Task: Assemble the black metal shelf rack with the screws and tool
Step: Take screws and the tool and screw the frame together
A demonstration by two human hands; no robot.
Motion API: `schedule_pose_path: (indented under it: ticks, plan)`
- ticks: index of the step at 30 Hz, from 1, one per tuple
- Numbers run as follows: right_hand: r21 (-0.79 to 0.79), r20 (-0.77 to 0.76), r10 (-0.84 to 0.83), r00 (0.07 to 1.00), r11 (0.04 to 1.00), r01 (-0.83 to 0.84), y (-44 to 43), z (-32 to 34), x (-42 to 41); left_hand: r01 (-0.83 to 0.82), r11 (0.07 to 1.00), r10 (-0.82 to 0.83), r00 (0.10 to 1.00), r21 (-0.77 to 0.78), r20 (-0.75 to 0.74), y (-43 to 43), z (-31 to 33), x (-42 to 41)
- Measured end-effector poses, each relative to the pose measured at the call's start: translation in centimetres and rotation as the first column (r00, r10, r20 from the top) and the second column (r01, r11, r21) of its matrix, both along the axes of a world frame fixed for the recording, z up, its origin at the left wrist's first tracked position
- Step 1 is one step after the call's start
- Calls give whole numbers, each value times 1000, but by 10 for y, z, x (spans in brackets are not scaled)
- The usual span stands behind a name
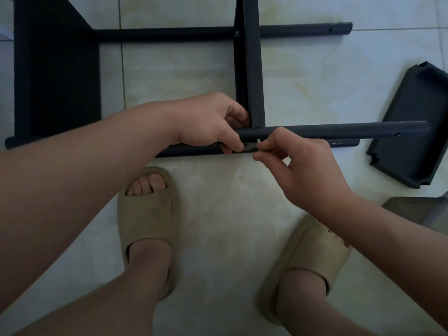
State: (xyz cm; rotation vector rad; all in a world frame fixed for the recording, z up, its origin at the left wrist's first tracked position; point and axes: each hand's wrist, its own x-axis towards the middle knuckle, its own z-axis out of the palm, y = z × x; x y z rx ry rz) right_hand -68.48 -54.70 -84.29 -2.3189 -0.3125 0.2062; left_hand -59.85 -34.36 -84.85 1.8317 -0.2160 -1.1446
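**A:** Left hand (208, 124) is clamped around the near pole (339, 129), fingers curled right where the middle shelf (251, 64) meets it.

**B:** And the right hand (303, 170) pinches a small pale screw (259, 140) at its fingertips. The screw sits right against that pole, just beside the left thumb.

**A:** Any tool?

**B:** Something dark sits between the hands, but it's too small to tell.

**A:** Where's the rack?

**B:** It's on its side on the tiled floor (303, 76), just ahead of the slippers (149, 226). The end shelf (55, 69) is on at the left, and the middle shelf shows a screw head at the far pole (169, 33).

**A:** So, halfway?

**B:** Roughly, I'd judge. This near joint isn't fastened yet, and a loose shelf (409, 124) lies apart on the right. Open holes wait near both pole ends.

**A:** And the look of it?

**B:** Matte black round tubes, and flat trays with folded rims and notched corners.
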Motion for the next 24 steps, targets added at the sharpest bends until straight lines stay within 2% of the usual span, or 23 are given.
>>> schedule_pose_path:
  ticks: [4, 10, 16, 18, 20, 22, 24]
  plan:
    - [58, -46, -64, 997, 996, 66, 4, -3, 1, 8, 1000, -8, 1000, 15, -1, 0, 0, 0]
    - [201, -275, -215, 937, 940, 274, 11, -6, -5, 6, 1000, -6, 1000, 6, 0, 0, -1, 1]
    - [270, -333, -239, 912, 902, 335, 14, -7, -5, 13, 1000, -13, 1000, -21, -24, 1, 0, 1]
    - [254, -294, -230, 928, 917, 308, 12, -7, -6, 24, 1000, -25, 999, -7, -21, 1, -1, 2]
    - [177, -141, -162, 977, 966, 186, 9, -6, -5, 22, 1000, -22, 1000, 16, -20, 1, 0, 3]
    - [84, 9, -63, 998, 995, 62, 5, -5, -2, -39, 999, 41, 998, 33, -52, -1, 1, 4]
    - [49, 52, -26, 998, 999, 24, 2, -5, 0, -127, 989, 134, 985, 69, -105, -6, 2, 5]
